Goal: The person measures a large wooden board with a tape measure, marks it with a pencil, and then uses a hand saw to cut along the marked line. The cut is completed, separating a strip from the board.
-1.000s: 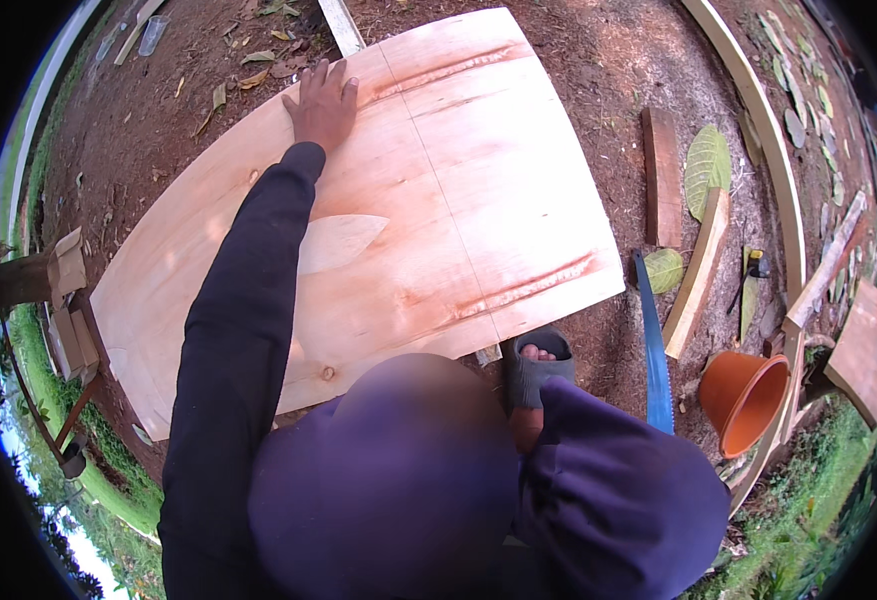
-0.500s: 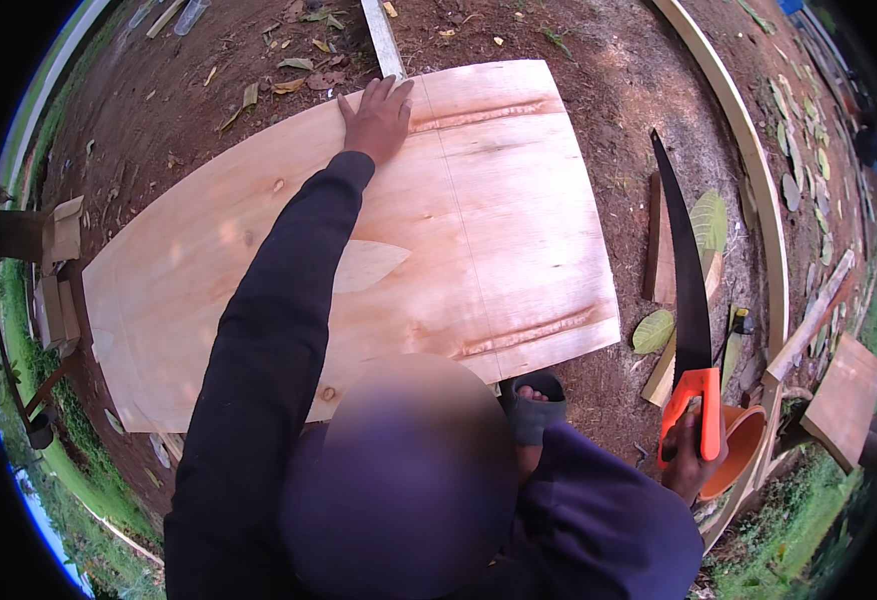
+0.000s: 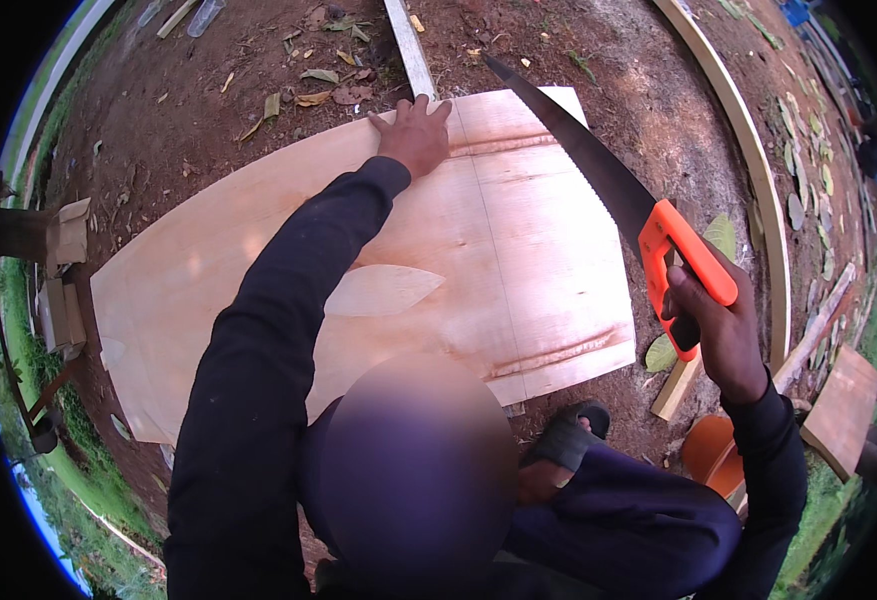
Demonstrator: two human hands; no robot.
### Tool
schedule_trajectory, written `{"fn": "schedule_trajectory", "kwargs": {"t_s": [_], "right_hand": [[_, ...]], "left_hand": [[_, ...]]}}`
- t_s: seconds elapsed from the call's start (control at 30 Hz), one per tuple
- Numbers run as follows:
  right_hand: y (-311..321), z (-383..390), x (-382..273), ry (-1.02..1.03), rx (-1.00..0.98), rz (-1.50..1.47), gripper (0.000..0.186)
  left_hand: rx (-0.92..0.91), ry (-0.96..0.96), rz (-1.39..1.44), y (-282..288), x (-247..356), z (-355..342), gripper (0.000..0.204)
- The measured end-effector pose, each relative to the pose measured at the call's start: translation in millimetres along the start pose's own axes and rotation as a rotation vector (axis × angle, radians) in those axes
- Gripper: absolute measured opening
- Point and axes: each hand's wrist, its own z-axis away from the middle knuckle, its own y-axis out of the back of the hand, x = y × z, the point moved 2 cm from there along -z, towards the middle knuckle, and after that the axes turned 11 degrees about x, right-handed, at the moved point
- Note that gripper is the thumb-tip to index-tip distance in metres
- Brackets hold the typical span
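Observation:
A broad plywood sheet [image 3: 288, 240] lies in front of me, with a thin pencil line [image 3: 493, 230] running across its right part. My left hand [image 3: 416, 138] rests on the sheet's far edge, fingers spread and flat, close to that line. In my right hand [image 3: 720, 315] is a handsaw [image 3: 598, 165] with an orange handle, the fingers wrapped through the grip. Its dark toothed blade points far and to the left, held above the sheet's right end. Whether the teeth touch the wood I cannot tell.
A wooden batten [image 3: 410, 50] meets the sheet's far edge. To the right lie a long curved-looking timber [image 3: 748, 150], a short wood block [image 3: 676, 388], leaves and an orange pot [image 3: 713, 455]. My sandalled foot [image 3: 583, 425] stands near the sheet's near edge. The ground is brown soil.
My right hand has raised the handsaw from beside the orange pot, swinging its blade leftward over the sheet's right end. My left hand stays flat on the plywood.

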Motion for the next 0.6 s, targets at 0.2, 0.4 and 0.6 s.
{"fn": "schedule_trajectory", "kwargs": {"t_s": [0.2, 0.4, 0.6], "right_hand": [[-9, -19, -19, -0.124, -0.09, -0.039, 0.05], [-37, 8, -15, -0.198, -0.021, -0.253, 0.053], [-101, 63, 9, -0.311, 0.19, -0.545, 0.055]], "left_hand": [[-0.16, 0.003, 0.105, 23, -6, -16, 0.039], [-0.03, -0.043, 0.139, 5, -16, -11, 0.041], [-0.018, -0.049, 0.141, -12, -5, -2, 0.048]]}}
